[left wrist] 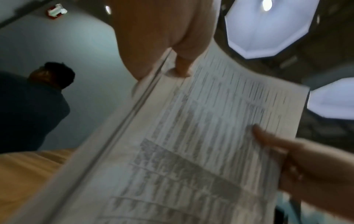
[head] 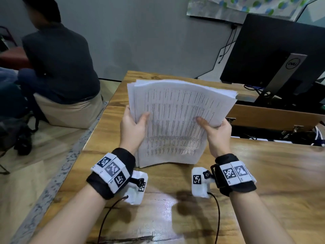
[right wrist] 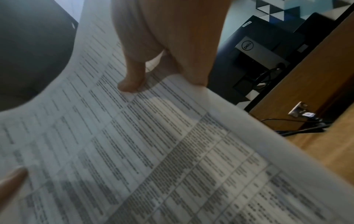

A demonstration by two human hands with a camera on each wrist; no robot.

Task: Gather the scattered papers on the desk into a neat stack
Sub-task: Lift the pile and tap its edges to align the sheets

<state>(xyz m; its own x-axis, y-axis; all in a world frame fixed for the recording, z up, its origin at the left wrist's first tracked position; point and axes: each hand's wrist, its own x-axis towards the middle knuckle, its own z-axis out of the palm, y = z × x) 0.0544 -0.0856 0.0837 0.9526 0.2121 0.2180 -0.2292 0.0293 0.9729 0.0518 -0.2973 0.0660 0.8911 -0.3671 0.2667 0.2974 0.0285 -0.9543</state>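
Left hand [head: 133, 124] and right hand [head: 215, 132] each pinch a side of the paper stack [head: 175, 124], standing on edge on the desk [head: 263, 173]. Monitor [head: 274, 50] right; seated person [head: 58, 67] left.

Office: wooden desk [head: 263, 173], Dell monitor [head: 274, 50], printed papers [head: 175, 120].

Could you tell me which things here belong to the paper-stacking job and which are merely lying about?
Belongs to the job:
- stack of papers, stood on edge
- left hand and right hand, each holding one side
- desk

Just lying about:
- monitor
- cables
- seated person
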